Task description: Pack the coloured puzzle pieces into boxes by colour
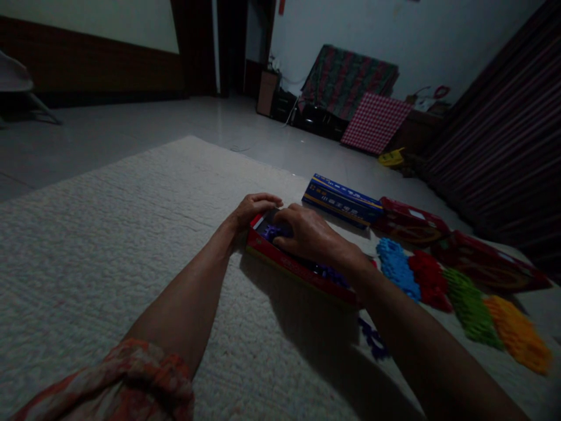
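A shallow open red box (302, 268) lies on the cream mat, with purple plastic pieces (335, 276) inside it. At the box's left end is my left hand (255, 208), its fingers reaching along the far corner and holding it. My right hand (304, 231) is down in the box, fingers and thumb bent around a purple piece (272, 232); the fingertips are partly hidden. A loose purple piece (373, 339) rests on the mat beneath my right forearm. To the right, blue (398, 268), red (430, 280), green (473, 307) and orange pieces (518, 334) lie in separate groups.
Beyond the box stands a long blue carton (342, 200) with yellow stripes. Two dark red cartons (412, 221) continue to its right. A checked cloth (377, 121) and a yellow object (391, 158) are farther back. The mat (144, 234) covers the tiled floor here.
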A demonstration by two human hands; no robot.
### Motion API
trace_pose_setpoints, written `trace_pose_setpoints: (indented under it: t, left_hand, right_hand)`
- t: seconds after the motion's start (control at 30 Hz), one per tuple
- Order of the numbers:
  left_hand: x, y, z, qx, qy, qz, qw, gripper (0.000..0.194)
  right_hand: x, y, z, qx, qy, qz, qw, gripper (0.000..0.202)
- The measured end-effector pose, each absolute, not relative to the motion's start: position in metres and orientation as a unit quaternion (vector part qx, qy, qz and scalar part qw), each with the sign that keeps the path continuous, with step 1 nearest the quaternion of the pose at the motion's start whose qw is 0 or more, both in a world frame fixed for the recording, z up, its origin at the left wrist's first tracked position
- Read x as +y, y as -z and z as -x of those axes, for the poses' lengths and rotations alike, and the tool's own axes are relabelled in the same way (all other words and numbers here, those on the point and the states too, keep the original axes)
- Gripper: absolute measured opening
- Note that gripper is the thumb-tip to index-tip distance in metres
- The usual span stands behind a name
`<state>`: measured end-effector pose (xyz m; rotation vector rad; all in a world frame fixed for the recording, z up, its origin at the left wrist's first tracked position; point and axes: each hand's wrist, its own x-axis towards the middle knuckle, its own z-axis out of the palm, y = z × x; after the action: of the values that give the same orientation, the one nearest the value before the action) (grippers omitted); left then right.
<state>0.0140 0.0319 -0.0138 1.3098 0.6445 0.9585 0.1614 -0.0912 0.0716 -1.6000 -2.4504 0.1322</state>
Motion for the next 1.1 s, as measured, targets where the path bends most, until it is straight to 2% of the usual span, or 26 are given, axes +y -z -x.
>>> trace_pose_setpoints:
  t: [0.07, 0.2, 0.33, 0.43, 0.57, 0.67, 0.8, 0.97, 1.1]
  left_hand:
    - [0.031, 0.014, -0.014, 0.284, -0.423, -0.567, 0.647, 0.025]
    - [0.03, 0.014, -0.015, 0.288, -0.428, -0.573, 0.637, 0.023]
    - [0.028, 0.012, -0.015, 0.303, -0.423, -0.579, 0.628, 0.023]
    - [0.023, 0.009, -0.013, 0.317, -0.418, -0.593, 0.611, 0.024]
    - [0.017, 0.002, -0.012, 0.345, -0.409, -0.618, 0.576, 0.026]
    - [0.015, -0.001, -0.012, 0.357, -0.401, -0.62, 0.573, 0.027]
    - [0.014, -0.002, -0.012, 0.365, -0.399, -0.62, 0.569, 0.025]
    - [0.011, -0.002, -0.012, 0.368, -0.405, -0.605, 0.579, 0.023]
    - [0.012, -0.001, -0.012, 0.363, -0.406, -0.615, 0.571, 0.022]
  right_hand:
    - [-0.103, -0.082, -0.171, -0.821, -0.032, 0.551, 0.142, 0.026]
    - [-0.144, -0.101, -0.204, -0.804, 0.011, 0.549, 0.231, 0.011]
    - [-0.195, -0.102, -0.245, -0.777, 0.04, 0.577, 0.248, 0.011]
    - [-0.227, -0.089, -0.276, -0.752, 0.024, 0.622, 0.218, 0.013]
    - [-0.261, -0.066, -0.307, -0.734, -0.084, 0.662, 0.128, 0.012]
    - [-0.279, -0.056, -0.312, -0.725, -0.182, 0.661, 0.06, 0.03]
    - [-0.287, -0.053, -0.298, -0.717, -0.247, 0.652, 0.022, 0.049]
    - [-0.286, -0.044, -0.279, -0.689, -0.237, 0.685, -0.022, 0.044]
    - [-0.284, -0.032, -0.277, -0.703, -0.217, 0.678, 0.009, 0.027]
